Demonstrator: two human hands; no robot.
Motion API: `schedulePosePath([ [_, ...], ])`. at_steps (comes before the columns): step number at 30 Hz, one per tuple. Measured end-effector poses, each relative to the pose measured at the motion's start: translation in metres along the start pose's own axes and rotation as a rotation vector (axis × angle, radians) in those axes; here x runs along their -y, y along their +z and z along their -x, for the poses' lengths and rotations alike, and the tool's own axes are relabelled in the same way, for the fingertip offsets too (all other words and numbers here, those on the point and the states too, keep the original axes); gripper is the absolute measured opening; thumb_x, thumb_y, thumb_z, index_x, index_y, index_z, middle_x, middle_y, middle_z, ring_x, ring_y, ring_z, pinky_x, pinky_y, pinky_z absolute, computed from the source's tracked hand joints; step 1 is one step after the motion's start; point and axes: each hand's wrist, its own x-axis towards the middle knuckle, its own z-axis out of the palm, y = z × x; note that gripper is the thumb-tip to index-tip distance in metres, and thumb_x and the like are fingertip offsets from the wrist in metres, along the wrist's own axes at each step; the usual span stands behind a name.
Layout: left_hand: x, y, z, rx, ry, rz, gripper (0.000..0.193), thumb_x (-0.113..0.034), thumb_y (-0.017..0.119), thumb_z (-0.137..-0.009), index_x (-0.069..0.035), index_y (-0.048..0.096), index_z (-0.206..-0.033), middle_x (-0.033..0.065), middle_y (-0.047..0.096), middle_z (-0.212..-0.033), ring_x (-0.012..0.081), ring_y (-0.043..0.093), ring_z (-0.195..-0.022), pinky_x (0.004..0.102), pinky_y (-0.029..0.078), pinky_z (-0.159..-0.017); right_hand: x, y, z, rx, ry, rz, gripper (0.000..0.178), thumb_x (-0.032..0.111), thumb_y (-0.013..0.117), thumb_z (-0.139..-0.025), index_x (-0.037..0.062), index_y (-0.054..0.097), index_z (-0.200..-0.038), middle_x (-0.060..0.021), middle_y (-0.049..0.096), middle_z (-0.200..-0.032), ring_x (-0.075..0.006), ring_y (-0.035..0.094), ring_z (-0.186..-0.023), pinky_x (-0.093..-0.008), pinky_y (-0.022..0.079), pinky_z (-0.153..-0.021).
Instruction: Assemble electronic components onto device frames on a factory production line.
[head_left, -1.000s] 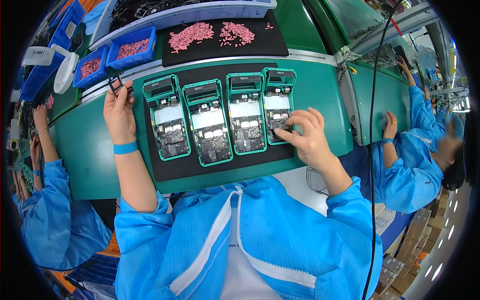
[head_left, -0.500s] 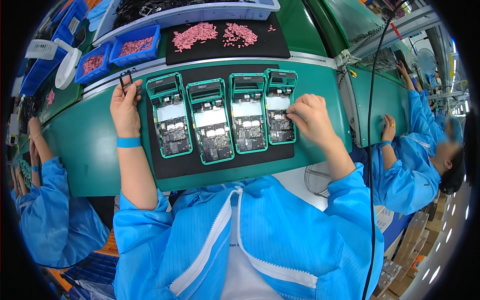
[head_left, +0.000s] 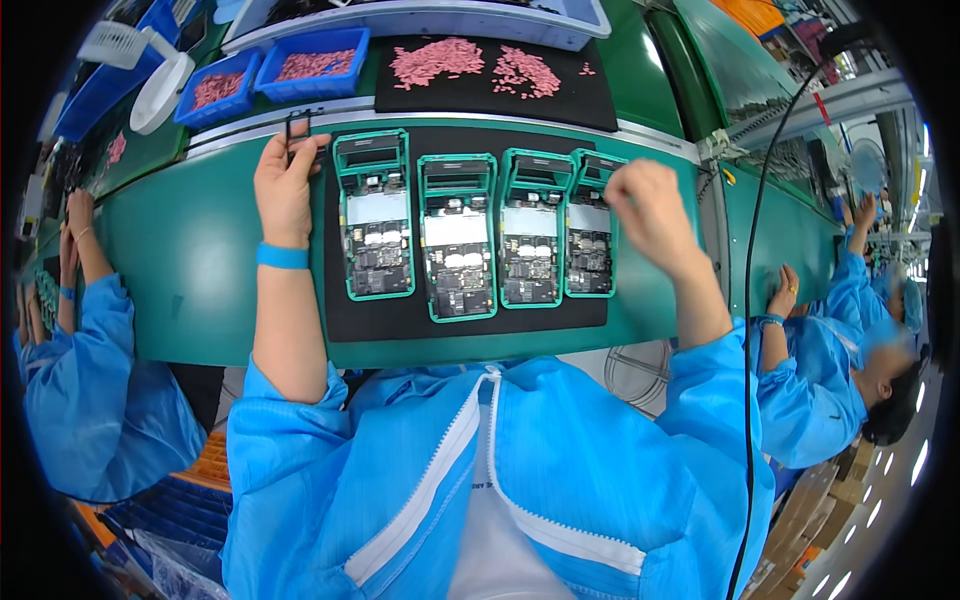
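Note:
Several opened handheld devices stand side by side on a black mat (head_left: 470, 334), each a green-rimmed case with a bare circuit board: a leftmost device (head_left: 378, 262), a second device (head_left: 458, 282), a third device (head_left: 530, 270) and a rightmost device (head_left: 590, 255). Beyond the leftmost one's left edge, my left hand (head_left: 284, 195) is closed around a thin black frame-shaped plastic part (head_left: 298, 126), which sticks up past the fingers. My right hand (head_left: 655, 215) hovers at the rightmost device's upper right side with its fingers drawn together, hiding part of that case. Whatever those fingertips hold is not visible.
Two blue bins (head_left: 312, 66) of small pink pieces stand at the far left. Loose pink pieces (head_left: 437, 63) lie on another black mat beyond a metal rail (head_left: 350, 108). A large tray (head_left: 500, 22) sits behind. A black cable (head_left: 757, 250) hangs at right. Co-workers sit on both sides.
The whole view has shifted, so the devices appear farther right. My right hand has moved from the rightmost device's board to its upper right side. My left hand still holds the black part.

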Motion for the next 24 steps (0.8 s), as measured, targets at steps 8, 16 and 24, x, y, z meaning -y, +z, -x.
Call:
schedulePosePath([
  [8,0.002,0.020,0.006,-0.075,0.088,-0.086,0.015,-0.006,0.060,-0.089,0.000,0.060,-0.102,0.0031,0.066,-0.083,0.0063,0.056,-0.074,0.0200,0.045,-0.069,-0.050,0.035,-0.109,-0.038,0.205,-0.095,0.008,0.010,0.052,-0.087,0.0031,0.055,-0.089,-0.0162,0.062,-0.085,-0.0372,0.059,-0.086,-0.0457,0.045,-0.072],
  [16,-0.002,0.021,0.005,-0.090,0.033,-0.148,0.014,-0.006,0.060,-0.088,0.000,0.060,-0.100,0.0030,0.066,-0.081,0.0073,0.059,-0.073,0.0216,0.047,-0.066,-0.074,0.077,-0.165,0.110,0.186,0.185,0.017,0.020,0.053,-0.087,0.0073,0.063,-0.089,-0.0146,0.065,-0.089,-0.0362,0.061,-0.090,-0.0477,0.045,-0.075],
  [24,0.002,0.020,0.002,-0.114,0.059,-0.202,0.013,-0.005,0.060,-0.087,0.000,0.060,-0.099,0.0045,0.067,-0.078,0.0107,0.064,-0.077,0.0241,0.048,-0.073,-0.024,0.088,-0.209,0.223,-0.081,-0.063,0.009,0.013,0.067,-0.075,0.0085,0.067,-0.083,-0.0115,0.063,-0.082,-0.0310,0.060,-0.086,-0.0410,0.048,-0.077],
])
